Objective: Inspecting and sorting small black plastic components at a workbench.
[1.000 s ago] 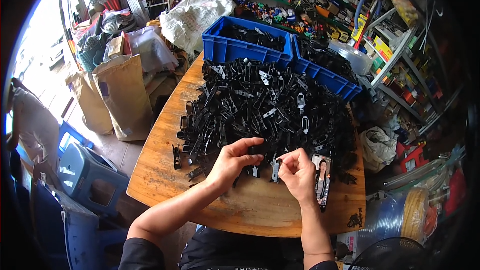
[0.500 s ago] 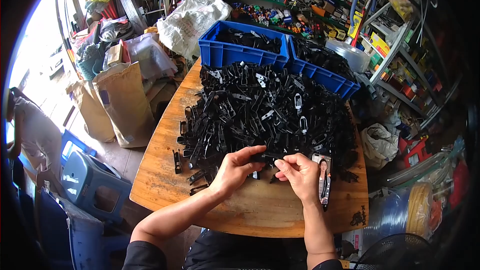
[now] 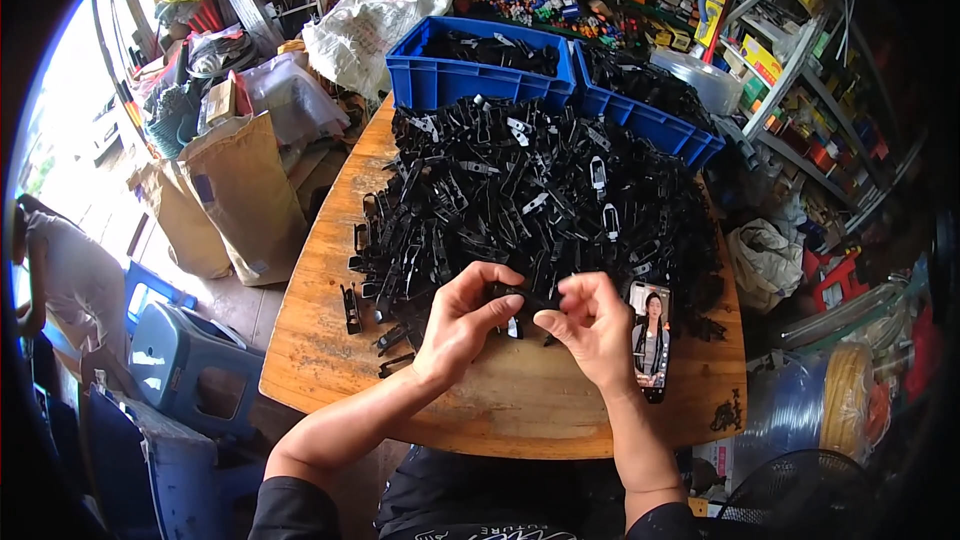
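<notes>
My left hand (image 3: pixel 455 325) pinches a small dark clip-like piece (image 3: pixel 522 296) between thumb and fingers, above the near edge of the heap. Just right of it, my right hand (image 3: pixel 597 332) has its thumb and curled fingers apart; the fingertips are close to the piece's right end. Whether they touch it I cannot tell. Beneath and beyond both hands spreads a large heap of black clip-like pieces (image 3: pixel 490 190), long and narrow, a few with silvery or pale parts. The held piece's exact shape is lost against the dark heap.
Two blue crates (image 3: pixel 470 90) with similar pieces stand at the table's far end. A phone (image 3: pixel 651 340) showing a person lies right of my right hand on the wooden table (image 3: pixel 330 340). Stools (image 3: pixel 180 350) and another person (image 3: pixel 70 270) are at left; cluttered shelves (image 3: pixel 790 70) at right.
My right thumb and fingers have parted from their pinch near the piece. The left hand still grips it, its thumb now along the piece. The whole view has shifted slightly.
</notes>
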`<state>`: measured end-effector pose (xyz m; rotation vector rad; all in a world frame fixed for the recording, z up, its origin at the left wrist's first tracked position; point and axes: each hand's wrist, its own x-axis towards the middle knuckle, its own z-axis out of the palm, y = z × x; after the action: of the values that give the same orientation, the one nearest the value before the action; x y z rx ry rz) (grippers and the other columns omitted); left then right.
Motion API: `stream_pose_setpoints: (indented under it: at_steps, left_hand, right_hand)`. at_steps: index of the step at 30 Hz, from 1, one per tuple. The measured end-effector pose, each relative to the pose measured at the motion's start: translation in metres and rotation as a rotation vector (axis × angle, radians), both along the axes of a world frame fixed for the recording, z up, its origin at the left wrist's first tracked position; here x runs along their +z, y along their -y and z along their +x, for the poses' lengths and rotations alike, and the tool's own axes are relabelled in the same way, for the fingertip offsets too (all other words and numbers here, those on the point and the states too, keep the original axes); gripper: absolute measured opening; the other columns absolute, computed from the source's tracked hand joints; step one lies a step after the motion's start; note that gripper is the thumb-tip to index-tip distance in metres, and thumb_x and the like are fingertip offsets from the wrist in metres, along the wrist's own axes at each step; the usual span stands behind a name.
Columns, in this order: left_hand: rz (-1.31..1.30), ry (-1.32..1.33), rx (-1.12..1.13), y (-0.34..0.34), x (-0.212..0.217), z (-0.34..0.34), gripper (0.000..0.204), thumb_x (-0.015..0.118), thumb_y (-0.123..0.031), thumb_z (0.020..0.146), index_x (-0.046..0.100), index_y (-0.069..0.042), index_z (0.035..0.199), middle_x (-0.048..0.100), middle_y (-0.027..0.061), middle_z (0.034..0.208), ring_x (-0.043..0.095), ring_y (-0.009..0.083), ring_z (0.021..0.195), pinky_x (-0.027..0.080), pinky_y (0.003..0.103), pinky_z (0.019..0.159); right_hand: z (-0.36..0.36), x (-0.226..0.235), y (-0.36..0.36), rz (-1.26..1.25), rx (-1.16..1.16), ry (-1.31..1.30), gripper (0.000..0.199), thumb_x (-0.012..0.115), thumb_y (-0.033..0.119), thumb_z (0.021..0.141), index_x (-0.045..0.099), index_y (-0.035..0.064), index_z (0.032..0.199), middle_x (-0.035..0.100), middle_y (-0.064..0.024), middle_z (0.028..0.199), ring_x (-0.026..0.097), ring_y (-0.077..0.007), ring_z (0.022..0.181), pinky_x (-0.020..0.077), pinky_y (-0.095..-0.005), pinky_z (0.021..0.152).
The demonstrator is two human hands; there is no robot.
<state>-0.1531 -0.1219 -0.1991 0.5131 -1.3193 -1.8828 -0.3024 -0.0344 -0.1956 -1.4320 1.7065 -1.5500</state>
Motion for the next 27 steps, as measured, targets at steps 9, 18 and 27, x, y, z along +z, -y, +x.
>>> stream_pose_setpoints:
  at_steps: [9,18,27]
  left_hand:
    - [0.393,-0.280,-0.158,0.019,-0.014,0.004,0.014,0.056,-0.022,0.091,0.059,-0.010,0.097,0.060,0.0008,0.085,0.054,0.0110,0.069,0.045,0.026,0.067]
    - [0.481,-0.317,-0.222,0.039,-0.014,0.018,0.009,0.058,-0.016,0.087,0.057,-0.011,0.095,0.060,0.0012,0.084,0.052,0.0093,0.064,0.042,0.023,0.055]
    - [0.360,0.089,-0.193,0.005,-0.002,0.007,0.015,0.056,-0.019,0.090,0.057,-0.008,0.100,0.064,0.0055,0.086,0.054,0.0101,0.072,0.043,0.023,0.061]
  right_hand:
    - [0.010,-0.007,0.005,-0.026,0.247,0.030,0.035,0.069,0.029,0.083,0.056,0.0010,0.099,0.059,-0.0023,0.076,0.057,-0.0079,0.062,0.0471,-0.0209,0.058]
    - [0.010,-0.002,0.000,0.040,0.063,-0.092,0.022,0.069,0.003,0.078,0.057,0.0014,0.096,0.061,-0.0012,0.076,0.056,-0.0052,0.066,0.0478,-0.0200,0.061]
    - [-0.003,0.008,0.003,-0.177,0.089,-0.464,0.022,0.069,0.004,0.079,0.062,0.0011,0.100,0.065,-0.0079,0.090,0.059,-0.0149,0.071,0.0481,-0.0253,0.062]
